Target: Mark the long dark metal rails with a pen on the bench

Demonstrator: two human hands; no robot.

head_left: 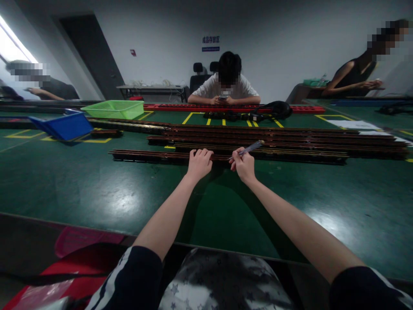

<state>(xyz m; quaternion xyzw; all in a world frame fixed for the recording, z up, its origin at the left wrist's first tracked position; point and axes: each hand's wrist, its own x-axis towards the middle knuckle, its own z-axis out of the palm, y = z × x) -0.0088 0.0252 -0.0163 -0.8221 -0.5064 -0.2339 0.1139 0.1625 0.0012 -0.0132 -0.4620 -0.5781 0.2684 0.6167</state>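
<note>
In the head view, long thin dark strips with copper-brown edges (151, 156) lie side by side across the table. My left hand (200, 164) rests on the nearest strips, its fingers spread over their top; whatever is under the fingertips is hidden. Just to the right, my right hand (243, 165) is closed around a clear-barrelled pen (252, 147). The pen slants up to the right, and its lower end points down at the same front strips. Whether its tip touches them, I cannot tell. Behind both hands, more strips (274, 137) lie in long rows.
On the green table (97, 185), a blue bin (69, 126) and a light-green basket (116, 110) stand at left. A black cable bundle (277, 110) and red rail (180, 107) lie farther back. One person (225, 82) sits opposite; others are at left and right.
</note>
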